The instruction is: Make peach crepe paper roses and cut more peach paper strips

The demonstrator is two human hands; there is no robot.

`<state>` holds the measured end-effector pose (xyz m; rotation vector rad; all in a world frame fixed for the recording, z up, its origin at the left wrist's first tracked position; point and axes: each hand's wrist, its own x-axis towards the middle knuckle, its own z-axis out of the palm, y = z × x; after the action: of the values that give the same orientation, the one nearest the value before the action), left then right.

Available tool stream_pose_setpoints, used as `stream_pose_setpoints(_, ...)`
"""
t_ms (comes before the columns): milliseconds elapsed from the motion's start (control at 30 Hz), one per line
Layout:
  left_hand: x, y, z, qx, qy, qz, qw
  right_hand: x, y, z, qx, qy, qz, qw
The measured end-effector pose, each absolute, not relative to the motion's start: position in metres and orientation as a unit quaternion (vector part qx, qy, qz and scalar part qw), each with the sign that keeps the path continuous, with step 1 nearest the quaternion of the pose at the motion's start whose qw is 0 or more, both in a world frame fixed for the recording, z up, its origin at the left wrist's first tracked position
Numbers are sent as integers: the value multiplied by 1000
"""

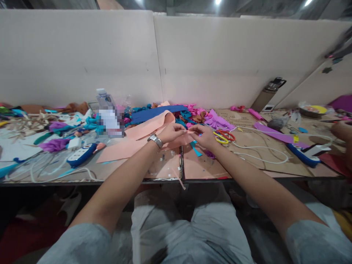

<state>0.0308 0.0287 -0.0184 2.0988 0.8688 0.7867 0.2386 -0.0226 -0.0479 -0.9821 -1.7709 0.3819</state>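
My left hand [173,132], a watch on its wrist, and my right hand [204,136] meet fingertip to fingertip over the table. Both pinch a small peach-coloured piece [189,132] that looks like crepe paper; the fingers hide most of it. Long peach sheets [150,125] lie behind and left of my left hand, and another flat peach sheet [117,151] lies nearer the front. A bright blue strip [196,149] rests below my right hand. Just right of that hand are scissors with yellow handles [220,138] and a red-orange pair of handles [228,135].
Crumpled coloured pieces [192,114] and a dark blue sheet [156,113] pile up behind my hands. A plastic bottle [104,98], a dark flask [268,93] and blue-white power strips [81,155] stand around. White cables [261,147] cross the cardboard. Another person's hand [342,131] shows far right.
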Motion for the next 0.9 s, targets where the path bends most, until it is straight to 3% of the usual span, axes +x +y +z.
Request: stream_pose_setpoints(900, 36, 23, -18, 825, 317, 324, 337, 240, -22, -47, -414, -752, 96, 504)
